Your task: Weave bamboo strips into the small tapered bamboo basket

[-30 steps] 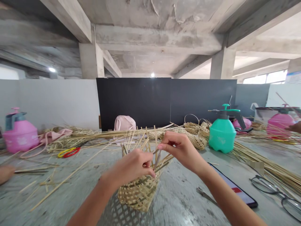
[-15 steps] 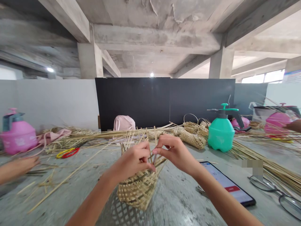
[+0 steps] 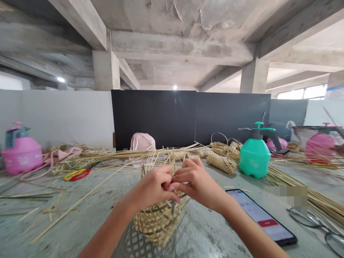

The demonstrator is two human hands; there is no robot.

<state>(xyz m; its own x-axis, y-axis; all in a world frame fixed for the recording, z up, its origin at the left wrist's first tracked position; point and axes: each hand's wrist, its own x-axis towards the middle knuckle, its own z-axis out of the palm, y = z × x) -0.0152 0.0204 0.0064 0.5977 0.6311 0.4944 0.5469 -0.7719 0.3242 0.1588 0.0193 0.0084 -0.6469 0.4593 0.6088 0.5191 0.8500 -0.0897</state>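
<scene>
While both hands are meeting over a half-woven basket (image 3: 158, 222) sitting on the counter (image 3: 80, 222), the left hand (image 3: 152, 188) is pinching its loose upright strips (image 3: 156, 161) with fingers pressed together, and the right hand (image 3: 193, 182) is gripping the same strips just beside it. A phone (image 3: 262, 216) is lying near the right forearm, and a green spray bottle (image 3: 254, 156) is standing further back.

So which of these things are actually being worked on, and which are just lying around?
In hand:
- half-woven bamboo basket
- left hand and right hand, pinching its loose strips

Lying about:
- green spray bottle
- phone
- glasses
- pink spray bottle
- scissors
</scene>
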